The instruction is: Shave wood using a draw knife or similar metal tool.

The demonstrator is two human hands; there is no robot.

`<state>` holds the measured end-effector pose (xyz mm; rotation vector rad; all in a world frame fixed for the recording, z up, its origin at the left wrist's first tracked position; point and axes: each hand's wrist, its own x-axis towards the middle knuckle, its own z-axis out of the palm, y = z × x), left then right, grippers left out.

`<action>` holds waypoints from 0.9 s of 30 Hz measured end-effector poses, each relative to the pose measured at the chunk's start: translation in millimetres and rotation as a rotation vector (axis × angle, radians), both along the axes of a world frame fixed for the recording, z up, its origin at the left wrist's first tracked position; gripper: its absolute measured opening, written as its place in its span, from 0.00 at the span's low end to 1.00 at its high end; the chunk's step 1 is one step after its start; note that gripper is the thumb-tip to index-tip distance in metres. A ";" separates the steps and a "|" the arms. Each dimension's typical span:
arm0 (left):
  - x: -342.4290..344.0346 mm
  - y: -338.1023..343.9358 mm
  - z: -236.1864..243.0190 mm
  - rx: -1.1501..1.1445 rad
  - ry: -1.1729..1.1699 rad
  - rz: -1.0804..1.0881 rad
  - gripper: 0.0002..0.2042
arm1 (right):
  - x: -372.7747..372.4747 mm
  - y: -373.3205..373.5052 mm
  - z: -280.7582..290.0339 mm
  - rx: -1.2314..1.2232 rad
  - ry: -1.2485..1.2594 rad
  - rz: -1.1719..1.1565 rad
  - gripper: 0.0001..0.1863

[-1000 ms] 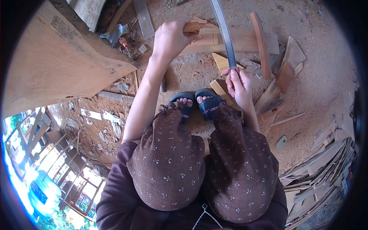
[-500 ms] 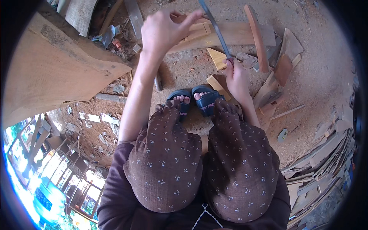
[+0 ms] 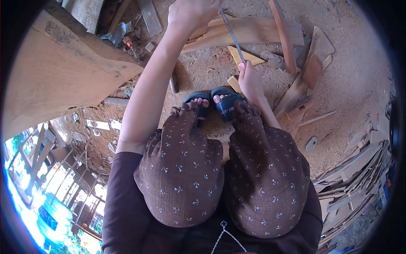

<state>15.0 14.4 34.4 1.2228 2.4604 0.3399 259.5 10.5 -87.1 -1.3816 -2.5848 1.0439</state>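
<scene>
My right hand (image 3: 251,82) is closed round the near end of a long, thin, dark grey metal strip (image 3: 232,36), perhaps a file or a narrow blade. The strip slants up and to the left, away from me. At the top edge of the picture my left hand (image 3: 191,15) is bent at the wrist with its fingers drawn together. Its fingertips meet the strip's far end, and the frame cuts part of them off. Whatever those fingers hold is hidden. Beyond the right hand lies a yellowish triangular wood offcut (image 3: 245,58), with a smaller wood block (image 3: 234,84) closer in.
A long curved plank (image 3: 258,31) lies ahead on the dirt floor, with a reddish board (image 3: 284,38) across it. A large wooden slab (image 3: 72,80) fills the left. Stacked thin boards (image 3: 359,182) stand at the right. My sandalled feet (image 3: 228,106) are between my knees.
My left hand has moved farther away, up to the picture's top edge. The right hand has shifted slightly left and away, and the strip has moved with it.
</scene>
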 end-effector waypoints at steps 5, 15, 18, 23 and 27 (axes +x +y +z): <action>-3.4 0.3 -1.7 0.034 -0.041 0.076 0.23 | -3.2 -2.8 1.6 0.028 -0.095 0.015 0.13; -3.5 7.9 -15.6 -0.047 0.012 0.118 0.23 | 27.3 -15.9 -4.5 -0.034 -0.097 0.072 0.12; -12.8 3.7 -27.2 0.003 0.049 -0.057 0.21 | 14.9 -18.4 -4.7 -0.072 -0.106 0.066 0.11; -21.5 3.6 -39.7 0.079 0.110 -0.348 0.20 | -21.0 18.5 -17.5 -0.093 -0.037 0.066 0.11; -8.0 11.9 -26.5 -0.193 0.017 -0.141 0.24 | -49.0 28.6 -28.9 -0.073 -0.008 0.066 0.12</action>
